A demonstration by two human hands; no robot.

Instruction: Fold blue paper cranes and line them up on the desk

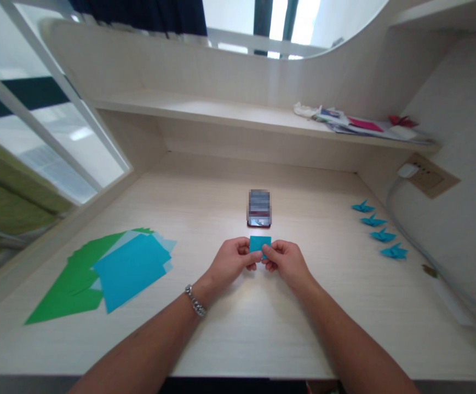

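Left hand: I see it closed on the left side of the small blue paper, thumb on top, fingers curled beneath.
Right hand: from my end, it pinches the same piece opposite, thumb pressed near the lower right corner.
Small blue paper: between both hands, above the desk or touching it, I cannot tell which. It shows as a plain rectangle, so I judge its shaping to be early; its layers are too small for me to count.
Folded blue birds: four in a row, well right of the right hand; I count these as done.
Blue sheets and green sheets: overlapping, well left of the left hand; they look unfolded to me.
Phone: just beyond both hands, touching neither.
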